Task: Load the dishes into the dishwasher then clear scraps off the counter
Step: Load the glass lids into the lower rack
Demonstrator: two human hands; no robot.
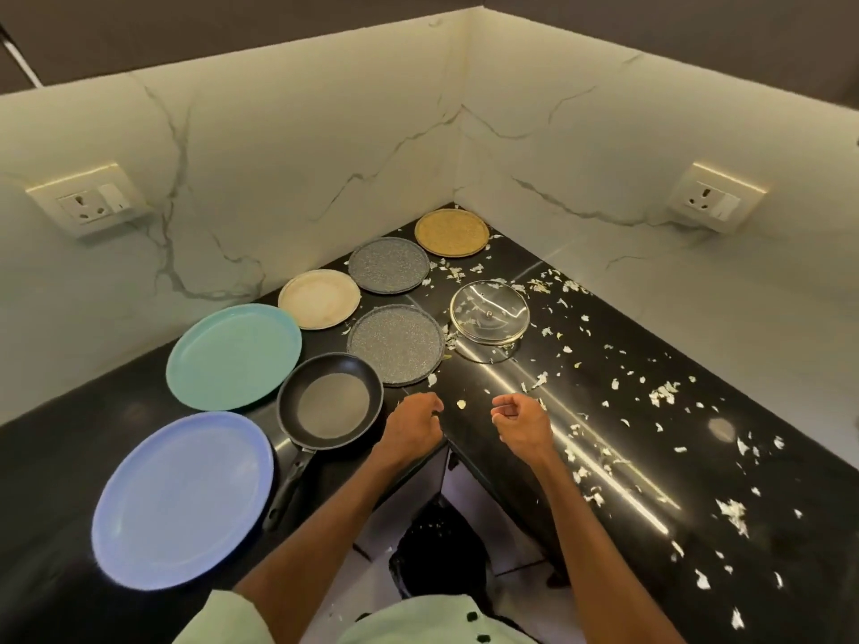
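Nothing loaded yet, by the look of it: all dishes out on the black counter [511,439], no dishwasher in view. Scraps [662,393] uncleared too, strewn thickly to the right of and beyond the right hand [523,422], one small piece [461,404] lying between both hands. Left hand [413,422] curled loosely, fingers drawn in, holding nothing visible; right hand likewise half-closed and empty as far as can be seen, though any tiny scrap pinched inside cannot be told.

Just left of the left hand, a black frying pan [331,402], handle pointing back toward the body. Further left, a blue plate [183,499] and a teal plate [234,355]. Just beyond the left hand, a speckled grey plate [396,345]; further beyond, a cream plate [320,298], another grey plate [389,265] and a golden plate [452,233] in the corner. Beyond the right hand, a glass lid [489,316], with scraps around and beneath it. Below the hands, a dark bin [441,550] on the floor, likely for the scraps.
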